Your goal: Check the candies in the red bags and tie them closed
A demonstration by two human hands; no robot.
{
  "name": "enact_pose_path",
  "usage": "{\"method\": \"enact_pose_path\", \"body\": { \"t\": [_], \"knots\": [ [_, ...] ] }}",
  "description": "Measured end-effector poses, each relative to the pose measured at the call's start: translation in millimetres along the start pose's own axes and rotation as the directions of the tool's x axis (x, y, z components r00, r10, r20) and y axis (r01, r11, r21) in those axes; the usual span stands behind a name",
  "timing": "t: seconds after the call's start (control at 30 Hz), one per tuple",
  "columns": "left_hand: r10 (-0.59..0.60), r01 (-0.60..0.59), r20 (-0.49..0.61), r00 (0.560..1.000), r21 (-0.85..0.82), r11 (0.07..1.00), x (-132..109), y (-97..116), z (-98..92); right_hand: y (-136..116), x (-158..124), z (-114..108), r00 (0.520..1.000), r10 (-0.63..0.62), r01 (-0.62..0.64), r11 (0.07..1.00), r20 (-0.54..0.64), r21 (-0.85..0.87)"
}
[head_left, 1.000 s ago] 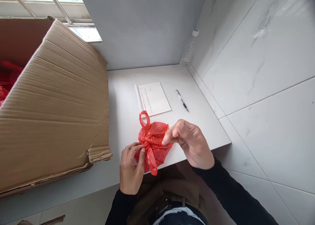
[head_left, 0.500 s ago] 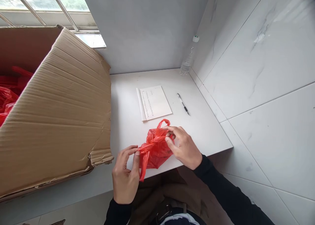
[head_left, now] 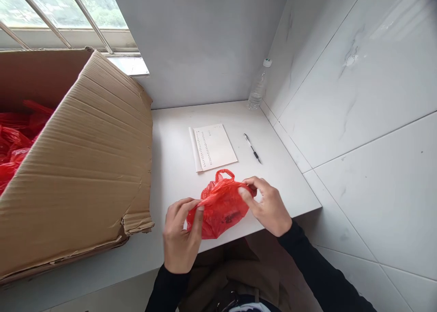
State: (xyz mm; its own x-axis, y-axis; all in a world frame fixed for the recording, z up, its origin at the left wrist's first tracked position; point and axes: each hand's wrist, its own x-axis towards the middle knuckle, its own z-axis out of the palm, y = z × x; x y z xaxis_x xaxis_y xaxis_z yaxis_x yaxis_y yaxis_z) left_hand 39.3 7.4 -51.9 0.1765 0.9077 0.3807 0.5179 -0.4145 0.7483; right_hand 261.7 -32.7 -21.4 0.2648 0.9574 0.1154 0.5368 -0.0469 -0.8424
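A red plastic bag rests at the front edge of the white table, its thin film creased and a dark printed mark on its near side. My left hand pinches the left end of the bag's upper edge between thumb and fingers. On the other side, my right hand grips the right end of that edge, so the film is stretched between both hands. One handle loop stands up at the back of the bag. What lies inside the bag, if anything, cannot be made out.
Behind the bag lie an open paper booklet and a black-and-clear pen. A clear bottle stands in the far corner by the tiled wall. At left, a large cardboard box holds more red bags. The table ends close to my body.
My hands have spread the bag's upper edge; the twisted strip across it is now opened out into a wider sheet. My right hand has moved slightly right, and the dark print shows.
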Motion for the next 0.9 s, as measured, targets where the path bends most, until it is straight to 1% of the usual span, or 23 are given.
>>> {"method": "enact_pose_path", "body": {
  "t": [0.07, 0.1, 0.17, 0.23, 0.3, 0.37, 0.43, 0.57, 0.63, 0.7, 0.77, 0.9],
  "knots": [
    [-0.041, 0.039, -0.100, 0.994, -0.018, 0.999, 0.9, -0.3, -6.9, 4.8, -2.2, -10.7, 0.993, 0.090, -0.082, 0.991, -0.076, 0.102],
    [-0.061, 0.058, -0.142, 0.988, -0.022, 0.998, 0.8, 0.3, -10.6, 7.4, -3.3, -16.0, 0.985, 0.140, -0.124, 0.979, -0.096, 0.160],
    [-0.086, 0.082, -0.185, 0.979, -0.027, 0.996, 0.5, 3.6, -16.6, 11.9, -5.1, -24.2, 0.972, 0.214, -0.186, 0.954, -0.097, 0.235],
    [-0.082, 0.079, -0.150, 0.985, -0.024, 0.997, 0.6, 9.6, -19.0, 13.5, -6.4, -27.8, 0.966, 0.245, -0.219, 0.944, -0.079, 0.247],
    [-0.039, 0.039, -0.066, 0.997, -0.001, 0.999, 1.7, 16.9, -18.0, 11.6, -7.2, -27.7, 0.969, 0.242, -0.223, 0.945, -0.057, 0.239],
    [0.025, -0.026, 0.017, 1.000, 0.050, 0.998, 4.2, 23.8, -15.2, 7.2, -7.7, -26.0, 0.974, 0.224, -0.208, 0.950, -0.043, 0.231],
    [0.106, -0.111, 0.044, 0.993, 0.125, 0.986, 8.5, 29.2, -12.2, 2.2, -7.9, -24.9, 0.980, 0.199, -0.187, 0.958, -0.032, 0.216],
    [0.275, -0.278, 0.048, 0.960, 0.275, 0.920, 21.9, 36.1, -6.3, -2.7, -7.5, -25.7, 0.986, 0.164, -0.159, 0.968, -0.011, 0.196],
    [0.330, -0.346, 0.107, 0.938, 0.300, 0.889, 28.3, 38.3, -1.8, -2.4, -7.5, -26.4, 0.987, 0.160, -0.155, 0.966, -0.005, 0.205],
    [0.373, -0.410, 0.176, 0.911, 0.291, 0.865, 32.1, 39.7, 4.1, -1.0, -7.9, -26.9, 0.987, 0.159, -0.154, 0.963, -0.006, 0.222],
    [0.399, -0.444, 0.207, 0.893, 0.272, 0.854, 32.7, 40.2, 10.5, 0.9, -8.5, -27.3, 0.987, 0.160, -0.152, 0.960, -0.017, 0.234],
    [0.432, -0.469, 0.193, 0.881, 0.235, 0.851, 30.5, 40.7, 20.7, 4.3, -10.4, -27.7, 0.984, 0.179, -0.168, 0.948, -0.017, 0.271]
  ]
}}
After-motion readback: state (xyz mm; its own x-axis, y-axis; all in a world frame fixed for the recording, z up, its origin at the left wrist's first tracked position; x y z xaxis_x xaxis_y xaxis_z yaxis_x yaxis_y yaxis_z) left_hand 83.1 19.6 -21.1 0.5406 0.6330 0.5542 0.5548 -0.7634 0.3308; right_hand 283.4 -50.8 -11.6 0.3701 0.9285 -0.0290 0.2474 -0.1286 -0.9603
